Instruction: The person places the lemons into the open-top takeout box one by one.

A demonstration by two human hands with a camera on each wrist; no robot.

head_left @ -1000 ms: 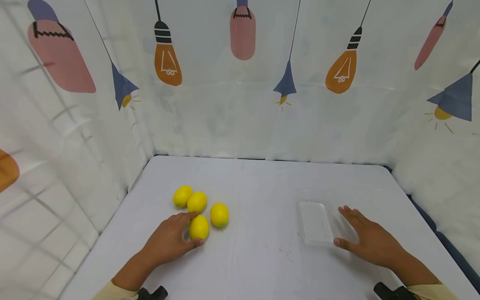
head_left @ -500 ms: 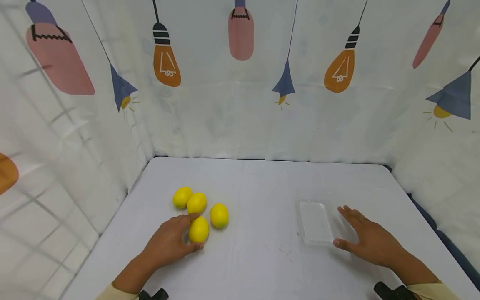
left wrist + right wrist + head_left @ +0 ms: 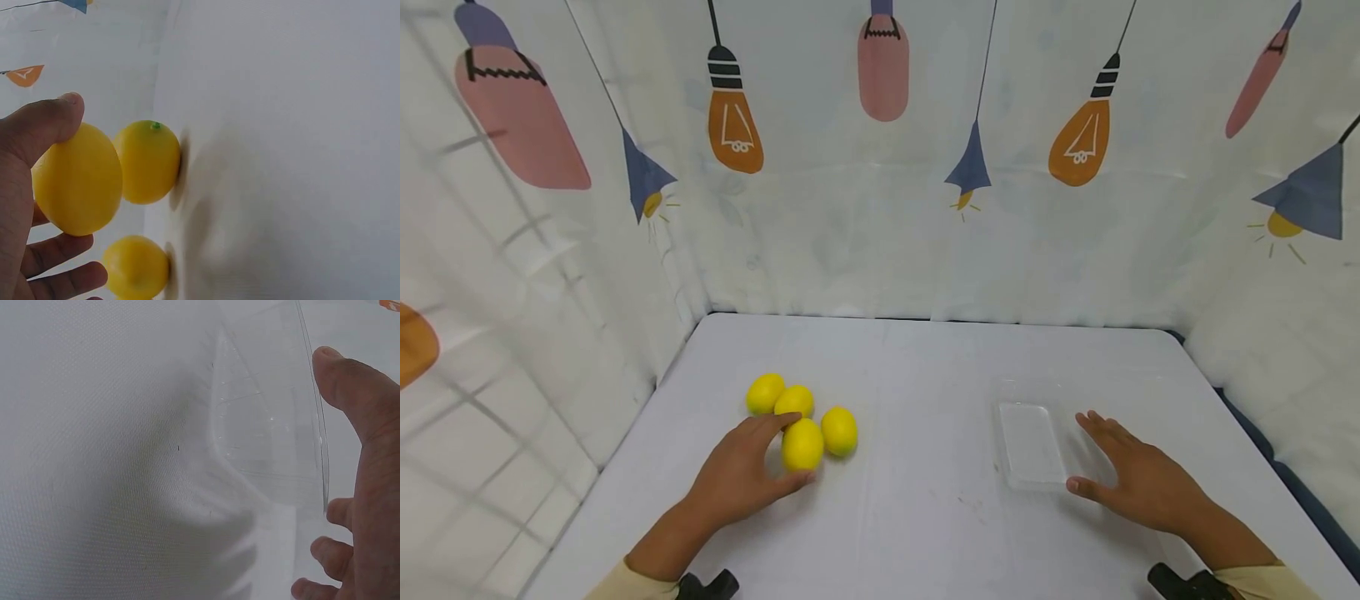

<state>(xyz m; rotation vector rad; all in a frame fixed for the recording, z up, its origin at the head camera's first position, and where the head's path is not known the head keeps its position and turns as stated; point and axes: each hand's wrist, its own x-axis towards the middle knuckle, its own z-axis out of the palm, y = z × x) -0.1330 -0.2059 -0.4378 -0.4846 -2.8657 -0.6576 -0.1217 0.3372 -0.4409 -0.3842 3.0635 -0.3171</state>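
Observation:
Between the thumb and fingers of my left hand (image 3: 733, 475) is a yellow lemon (image 3: 802, 446), pinched and raised off the table. The left wrist view shows this lemon (image 3: 78, 180) apart from the white surface. Behind and beside it rest other lemons: one at the far left (image 3: 764, 392), one (image 3: 795, 401) partly covered by my fingertips, and one to the right (image 3: 840, 432). My right hand (image 3: 1142, 483) has relaxed, spread fingers beside a clear plastic container (image 3: 1032, 446). In the right wrist view the thumb is near the container's rim (image 3: 319, 419); contact is unclear.
A white table (image 3: 917, 517) carries everything. Printed white curtains (image 3: 857, 242) hang behind the table and along both sides. Dark edging (image 3: 1247, 429) shows beyond the table's right edge.
My left hand has closed on the nearest lemon and lifted it, moving it slightly up and to the right. The right hand and the container have stayed put.

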